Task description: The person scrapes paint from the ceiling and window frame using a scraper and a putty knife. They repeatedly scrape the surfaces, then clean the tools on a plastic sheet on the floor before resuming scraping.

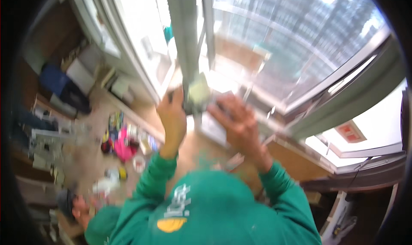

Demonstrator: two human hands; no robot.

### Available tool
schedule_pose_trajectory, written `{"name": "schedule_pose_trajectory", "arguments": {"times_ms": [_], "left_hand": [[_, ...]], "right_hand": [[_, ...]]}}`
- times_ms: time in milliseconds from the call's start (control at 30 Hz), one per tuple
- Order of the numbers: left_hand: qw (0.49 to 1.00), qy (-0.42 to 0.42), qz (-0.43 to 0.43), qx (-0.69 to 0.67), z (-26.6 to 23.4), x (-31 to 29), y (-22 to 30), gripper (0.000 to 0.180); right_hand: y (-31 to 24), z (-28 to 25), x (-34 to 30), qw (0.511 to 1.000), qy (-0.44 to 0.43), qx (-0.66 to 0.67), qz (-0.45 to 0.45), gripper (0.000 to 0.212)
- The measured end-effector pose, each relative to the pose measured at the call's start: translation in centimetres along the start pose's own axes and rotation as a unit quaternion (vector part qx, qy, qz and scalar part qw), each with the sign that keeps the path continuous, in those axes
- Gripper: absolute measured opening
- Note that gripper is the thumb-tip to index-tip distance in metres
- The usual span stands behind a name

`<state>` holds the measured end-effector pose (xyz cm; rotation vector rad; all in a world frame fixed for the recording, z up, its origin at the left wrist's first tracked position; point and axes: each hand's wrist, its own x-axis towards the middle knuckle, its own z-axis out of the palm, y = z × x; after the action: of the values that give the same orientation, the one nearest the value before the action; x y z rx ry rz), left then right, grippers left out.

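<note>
In front of me, at the pale grey-green window post [182, 34], my two hands are raised on either side of a small dark object [189, 107]. A pale yellow-green square piece [199, 89] sits at its upper side; blur hides how they join. My left hand [172, 118] closes on the dark object's left side, thumb and fingers bent. Opposite it, my right hand [239, 127] has its fingers bent and together near the object's right edge. Something dark shows among the right fingers, too smeared to name.
Large window panes [296, 34] rise ahead and to the right. Pink cloth [124, 144], tools and a white tape roll [139, 163] lie on the floor at left. A co-worker in green [101, 223] is at the lower left; another person in dark clothes [62, 84] bends over farther off.
</note>
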<state>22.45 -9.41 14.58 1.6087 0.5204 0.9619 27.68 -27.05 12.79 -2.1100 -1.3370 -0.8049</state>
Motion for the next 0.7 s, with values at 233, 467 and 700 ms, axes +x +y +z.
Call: {"name": "schedule_pose_trajectory", "arguments": {"times_ms": [233,467,700], "left_hand": [[0.979,0.038,0.034,-0.197,2.6,1.0,0.8,0.030],[0.912,-0.012,0.015,-0.409,-0.2,4.9,2.9,0.027],[0.886,-0.092,-0.123,-0.438,1.3,2.4,-5.5,0.026]], "right_hand": [[-0.7,1.2,-1.3,1.000,-0.008,0.005,-0.028,0.047],[3.3,-5.0,-3.4,0.862,0.069,0.260,0.429,0.049],[5.4,-24.3,3.0,0.757,0.490,0.392,0.181,0.037]]}}
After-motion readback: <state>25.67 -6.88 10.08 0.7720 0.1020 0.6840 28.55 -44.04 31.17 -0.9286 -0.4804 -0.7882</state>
